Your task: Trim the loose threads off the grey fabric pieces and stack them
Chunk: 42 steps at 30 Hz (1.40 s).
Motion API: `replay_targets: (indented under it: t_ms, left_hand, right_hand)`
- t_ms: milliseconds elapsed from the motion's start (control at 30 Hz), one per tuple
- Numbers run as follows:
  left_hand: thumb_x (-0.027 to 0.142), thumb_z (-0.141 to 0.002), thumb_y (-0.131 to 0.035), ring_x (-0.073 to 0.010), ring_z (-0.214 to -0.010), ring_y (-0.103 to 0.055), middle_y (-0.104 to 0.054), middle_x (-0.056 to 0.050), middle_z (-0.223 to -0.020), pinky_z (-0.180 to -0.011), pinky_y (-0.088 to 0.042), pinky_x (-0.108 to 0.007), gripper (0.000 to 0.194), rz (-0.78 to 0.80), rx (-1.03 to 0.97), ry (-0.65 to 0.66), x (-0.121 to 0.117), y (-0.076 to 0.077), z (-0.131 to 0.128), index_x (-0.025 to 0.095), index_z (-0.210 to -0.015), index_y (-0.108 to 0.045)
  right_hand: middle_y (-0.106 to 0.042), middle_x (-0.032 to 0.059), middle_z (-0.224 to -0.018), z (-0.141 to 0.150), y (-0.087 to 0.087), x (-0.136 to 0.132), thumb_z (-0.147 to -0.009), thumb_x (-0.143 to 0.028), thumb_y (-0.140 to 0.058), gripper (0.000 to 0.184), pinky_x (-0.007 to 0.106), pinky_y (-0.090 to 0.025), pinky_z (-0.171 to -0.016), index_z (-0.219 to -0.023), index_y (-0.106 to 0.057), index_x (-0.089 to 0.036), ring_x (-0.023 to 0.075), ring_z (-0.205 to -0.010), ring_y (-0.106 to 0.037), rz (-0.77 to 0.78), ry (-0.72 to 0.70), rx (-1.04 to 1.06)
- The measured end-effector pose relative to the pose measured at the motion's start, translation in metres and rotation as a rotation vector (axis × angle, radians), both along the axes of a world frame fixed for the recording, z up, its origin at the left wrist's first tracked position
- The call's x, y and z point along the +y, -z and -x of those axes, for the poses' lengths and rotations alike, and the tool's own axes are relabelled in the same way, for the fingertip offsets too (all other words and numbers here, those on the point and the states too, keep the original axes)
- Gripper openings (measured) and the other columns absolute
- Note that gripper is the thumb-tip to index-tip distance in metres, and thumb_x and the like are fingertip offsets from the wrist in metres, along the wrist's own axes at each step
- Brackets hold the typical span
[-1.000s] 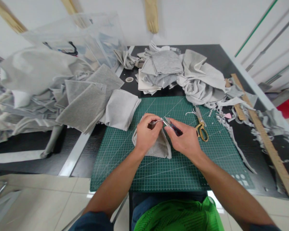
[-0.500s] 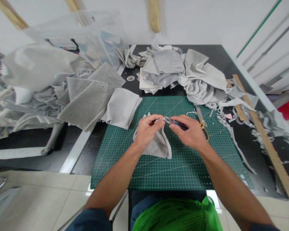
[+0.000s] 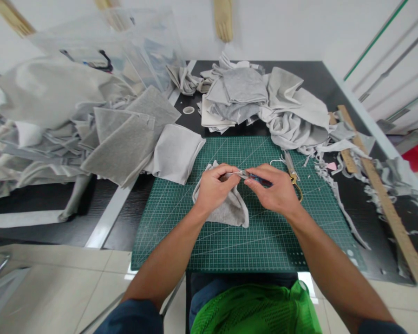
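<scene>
My left hand (image 3: 215,188) pinches the upper edge of a grey fabric piece (image 3: 231,209), which hangs down onto the green cutting mat (image 3: 264,241). In my right hand (image 3: 273,188) are small thread snips (image 3: 255,177) with a dark grip and metal blades. The blade tips meet the fabric edge right by my left fingertips; the exact contact is too small to make out. Scissors with gold handles (image 3: 292,176) lie on the mat just beyond my right hand. A folded light grey fabric piece (image 3: 177,153) rests across the mat's left edge.
Grey fabric is heaped on the left (image 3: 55,97) and in a stack at the back (image 3: 244,86). A clear plastic box (image 3: 153,51) stands behind the left heap. Wooden rulers (image 3: 386,204) and fabric scraps (image 3: 334,185) lie on the right, with a tape roll (image 3: 188,110) farther back.
The snips' blades have shifted slightly at the fabric edge, and both hands stay almost in place. The whole view has moved a little.
</scene>
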State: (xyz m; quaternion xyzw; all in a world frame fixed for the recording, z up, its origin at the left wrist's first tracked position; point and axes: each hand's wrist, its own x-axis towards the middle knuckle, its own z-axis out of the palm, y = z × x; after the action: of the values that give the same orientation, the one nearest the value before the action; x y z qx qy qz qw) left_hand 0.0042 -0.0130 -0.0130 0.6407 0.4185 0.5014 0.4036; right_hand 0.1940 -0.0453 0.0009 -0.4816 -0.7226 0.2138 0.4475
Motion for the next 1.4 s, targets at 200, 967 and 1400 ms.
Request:
replay_targets:
  t_ms: [200,967,1400]
  left_hand:
    - [0.021,-0.082,-0.074,-0.0119,-0.064,-0.058,-0.073,-0.001,-0.077,-0.058,-0.044,-0.025,0.007,-0.012,0.005,-0.011,-0.0013,-0.0019,-0.0002,0.021,-0.085,-0.080]
    - [0.031,-0.082,-0.078,-0.0117,-0.065,-0.055,-0.071,-0.001,-0.076,-0.062,-0.042,-0.026,0.012,0.138,-0.045,0.042,-0.0024,-0.0022,0.0009,0.019,-0.084,-0.081]
    - [0.033,-0.076,-0.087,-0.0133,-0.073,-0.064,-0.074,-0.003,-0.081,-0.072,-0.050,-0.027,0.021,0.290,-0.337,0.105,-0.0008,0.0013,-0.0033,0.017,-0.087,-0.078]
  right_hand:
    - [-0.077,0.0056,-0.098,0.0011,0.0015,-0.0004,-0.093,-0.036,-0.070,0.024,0.034,-0.055,-0.077,-0.111,-0.079,-0.022,0.0190,-0.086,-0.070,-0.017,-0.003,0.016]
    - [-0.077,0.0046,-0.091,0.0020,0.0064,0.0005,-0.091,-0.037,-0.073,0.017,0.035,-0.053,-0.071,-0.100,-0.081,-0.024,0.0193,-0.079,-0.068,0.046,0.011,0.116]
    - [-0.065,-0.0011,-0.085,0.0087,0.0078,0.0004,-0.094,-0.051,-0.068,0.030,0.028,-0.041,-0.062,-0.102,-0.055,-0.024,0.0125,-0.068,-0.052,0.355,-0.046,0.596]
